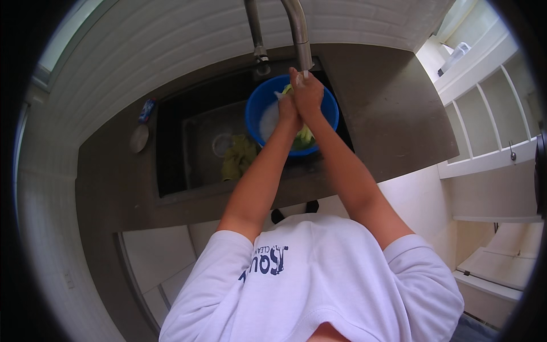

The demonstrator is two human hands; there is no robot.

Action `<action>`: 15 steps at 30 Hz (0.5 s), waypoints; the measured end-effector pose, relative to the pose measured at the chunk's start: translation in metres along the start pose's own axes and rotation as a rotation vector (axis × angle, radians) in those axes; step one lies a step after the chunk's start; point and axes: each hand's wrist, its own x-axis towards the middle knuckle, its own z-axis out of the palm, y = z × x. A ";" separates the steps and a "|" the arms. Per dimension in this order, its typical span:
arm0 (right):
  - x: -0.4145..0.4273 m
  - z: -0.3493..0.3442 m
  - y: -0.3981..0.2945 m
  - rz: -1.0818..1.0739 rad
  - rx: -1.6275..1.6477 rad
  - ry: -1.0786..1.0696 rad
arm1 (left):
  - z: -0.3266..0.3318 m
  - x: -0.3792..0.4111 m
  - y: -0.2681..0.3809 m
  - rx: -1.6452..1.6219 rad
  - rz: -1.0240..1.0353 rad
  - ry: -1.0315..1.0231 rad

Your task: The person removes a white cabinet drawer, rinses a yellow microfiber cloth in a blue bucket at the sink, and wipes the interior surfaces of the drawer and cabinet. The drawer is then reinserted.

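Note:
Under the spout of a metal faucet (304, 51), my right hand (309, 93) is pressed against my left hand (289, 112). Water runs onto the right hand, and whitish wet foam shows near its fingers. Both hands are above a round blue plastic basin (253, 99) that holds cloudy, sudsy water (269, 122). A yellow-green item (287, 89) with a white part shows beside the left hand's fingers; whether that hand grips it is hidden. More yellow and green material (304, 139), perhaps cloth, lies in the basin below my wrists.
The basin stands at the right of a dark sink (205, 124), partly over its edge. An olive-green cloth (239, 157) lies in the sink near the drain. On the brown countertop (384, 102), at left, are an oval dish (139, 139) and a small blue packet (147, 110). A second metal faucet (255, 30) stands behind.

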 end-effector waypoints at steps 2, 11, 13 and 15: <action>0.010 -0.006 0.009 0.012 -0.055 -0.074 | 0.012 -0.006 0.009 0.187 -0.053 0.168; -0.021 -0.009 0.117 0.494 0.786 -0.477 | 0.033 -0.005 0.028 -0.001 -0.013 -0.083; -0.023 -0.021 0.095 0.582 0.739 -0.466 | 0.030 -0.003 0.034 -0.120 -0.024 -0.141; -0.012 -0.029 0.068 1.044 1.144 -0.449 | 0.019 0.008 0.030 -0.189 -0.020 -0.182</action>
